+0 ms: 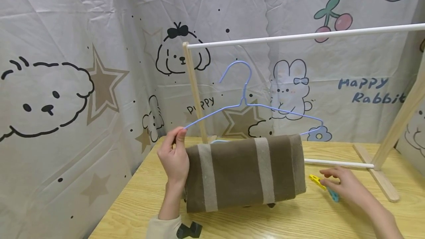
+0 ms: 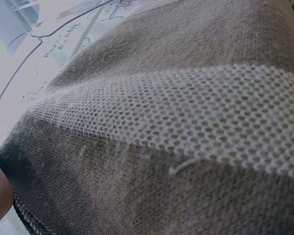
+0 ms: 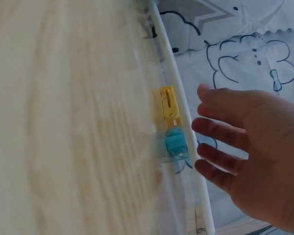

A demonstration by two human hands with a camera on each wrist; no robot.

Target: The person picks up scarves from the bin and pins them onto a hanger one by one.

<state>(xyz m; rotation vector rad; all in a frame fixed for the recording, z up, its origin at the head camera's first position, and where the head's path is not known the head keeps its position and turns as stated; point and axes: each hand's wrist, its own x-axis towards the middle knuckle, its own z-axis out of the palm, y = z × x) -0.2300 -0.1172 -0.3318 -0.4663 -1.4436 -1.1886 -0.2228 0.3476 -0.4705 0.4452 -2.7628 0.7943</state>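
Observation:
A brown knitted cloth (image 1: 235,172) with pale stripes hangs over the lower part of a blue wire hanger (image 1: 244,102). My left hand (image 1: 174,156) pinches the hanger's left end between thumb and fingers, beside the cloth's upper corner. Striped knit (image 2: 176,112) fills most of the left wrist view. Over the table at the right, my right hand (image 1: 346,185) reaches toward a yellow clothespin (image 1: 317,182) and a blue clothespin (image 1: 333,194). In the right wrist view, its loosely spread fingers (image 3: 220,132) hold nothing.
Behind the hanger stands a rack with a white top rail (image 1: 299,37), wooden posts (image 1: 196,91) and a white lower bar (image 1: 338,163). It rests on a wood-grain table (image 1: 132,198). A printed curtain (image 1: 132,21) surrounds the table at the back and left.

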